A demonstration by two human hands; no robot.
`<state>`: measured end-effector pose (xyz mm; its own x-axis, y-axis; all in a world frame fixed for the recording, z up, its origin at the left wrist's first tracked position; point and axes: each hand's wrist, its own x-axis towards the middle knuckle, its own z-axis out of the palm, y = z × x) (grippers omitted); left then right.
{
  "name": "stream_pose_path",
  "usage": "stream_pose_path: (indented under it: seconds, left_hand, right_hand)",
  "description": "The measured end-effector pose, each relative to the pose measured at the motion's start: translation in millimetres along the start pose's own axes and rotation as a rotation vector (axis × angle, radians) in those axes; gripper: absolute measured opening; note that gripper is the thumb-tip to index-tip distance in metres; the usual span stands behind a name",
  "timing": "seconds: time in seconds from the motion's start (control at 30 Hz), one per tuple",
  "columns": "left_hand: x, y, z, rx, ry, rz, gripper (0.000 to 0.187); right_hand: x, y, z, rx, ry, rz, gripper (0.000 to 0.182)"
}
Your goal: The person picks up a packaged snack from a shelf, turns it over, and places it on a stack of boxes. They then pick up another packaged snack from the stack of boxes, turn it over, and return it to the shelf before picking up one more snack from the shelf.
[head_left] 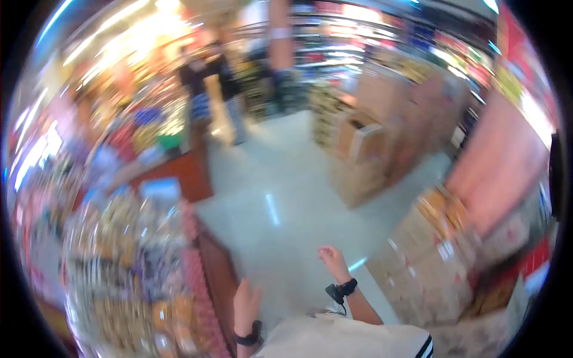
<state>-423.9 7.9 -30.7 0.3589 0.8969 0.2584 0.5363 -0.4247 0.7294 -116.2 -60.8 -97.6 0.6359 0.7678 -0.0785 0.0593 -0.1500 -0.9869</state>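
Observation:
My left hand [246, 305] hangs low beside the red-edged display stand, thumb apart from the fingers, holding nothing that I can see. My right hand [333, 262] is held over the tiled floor, its fingers loosely bent and apart, with nothing visible in them. A black band with a small dark device [341, 290] sits on the right wrist, and a dark band [249, 334] circles the left. Nearest to the left hand are clear-wrapped packages [128, 280] heaped on the stand. The picture is smeared by motion, so fine finger detail is lost.
Stacked cardboard boxes [382, 137] stand ahead on the right, and more cartons [424, 274] lie close at the right. Two people [216, 89] stand at the far left by a display of goods. Pale floor [262, 173] runs between. Stocked shelves [334, 45] line the back.

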Motion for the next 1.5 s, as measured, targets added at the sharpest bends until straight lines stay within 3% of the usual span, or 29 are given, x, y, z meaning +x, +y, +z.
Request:
stream_pose_path:
  seconds: [0.07,0.1,0.13,0.2,0.4,0.57,0.67,0.8,0.93,1.13,1.33,1.43,1.5]
  left_hand:
    - [17.6,7.4,35.7,-0.135,-0.153,-0.038,0.045]
    - [29.4,85.8,27.1,-0.241,-0.291,-0.248,0.045]
    - [35.7,72.7,54.5,-0.213,-0.292,-0.068,0.044]
    - [57.5,92.1,82.5,-0.111,-0.412,-0.130,0.041]
    - [75.8,156.4,185.5,-0.144,-0.428,0.248,0.043]
    - [67.5,211.3,229.4,-0.285,-0.659,0.179,0.042]
    - [73.3,216.4,250.4,-0.263,-0.744,0.166,0.041]
    - [97.2,222.8,284.2,-0.307,-0.756,0.215,0.040]
    - [120.4,257.9,313.9,-0.375,-0.821,0.239,0.038]
    - [168.2,312.6,375.0,-0.464,-1.051,0.271,0.040]
    - [199.8,352.9,431.7,-0.520,-1.163,0.568,0.040]
    - [203.5,358.1,457.4,-0.629,-1.325,0.395,0.039]
    - [199.1,360.8,477.2,-0.611,-1.343,0.445,0.039]
  right_hand:
    - [0.9,31.1,-66.9,0.095,0.208,0.022,0.022]
    - [-7.0,42.6,-98.4,0.132,0.291,0.033,0.021]
    - [-18.3,49.8,-126.6,0.171,0.357,0.028,0.022]
    - [-27.0,41.3,-164.5,0.229,0.433,-0.020,0.025]
    - [-58.5,25.8,-277.1,0.357,0.643,0.084,0.026]
    - [-78.1,28.2,-345.1,0.351,0.883,0.017,0.024]
    - [-85.1,5.2,-355.8,0.306,0.935,0.014,0.023]
    - [-83.7,30.6,-355.6,0.187,0.875,0.108,0.027]
    - [-73.7,23.9,-359.5,0.268,0.888,0.090,0.027]
    - [-59.7,-21.6,-395.4,0.300,1.109,0.055,0.027]
    - [-38.4,-19.5,-401.5,0.268,1.237,0.100,0.028]
    - [-17.5,-9.8,-392.3,0.251,1.178,0.152,0.026]
    - [-1.6,-8.3,-386.6,0.253,1.140,0.177,0.025]
